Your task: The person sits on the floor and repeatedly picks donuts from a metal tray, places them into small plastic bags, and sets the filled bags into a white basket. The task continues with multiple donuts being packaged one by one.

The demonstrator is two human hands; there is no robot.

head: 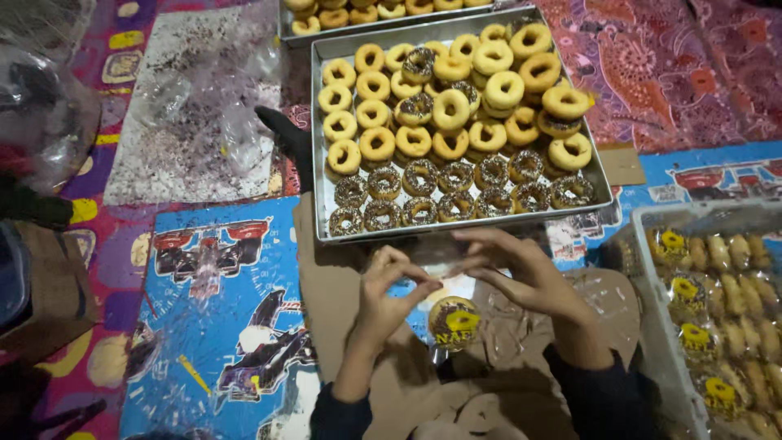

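A clear wrapped doughnut [454, 323], bearing a round yellow label, is lying on the brown cardboard [326, 285] nearest the camera, just below both hands. The left hand [389, 295] is being held with thumb and forefinger pinched together on a thin clear wrapper edge, other fingers loosely curled. The right hand [525, 273] is being held half open, fingertips meeting the same film. Beyond them, one metal tray [319, 122] is filled with plain and sprinkled doughnuts, too many to be counted exactly. At right, a white crate [652, 269] is holding packed doughnuts with four yellow labels showing.
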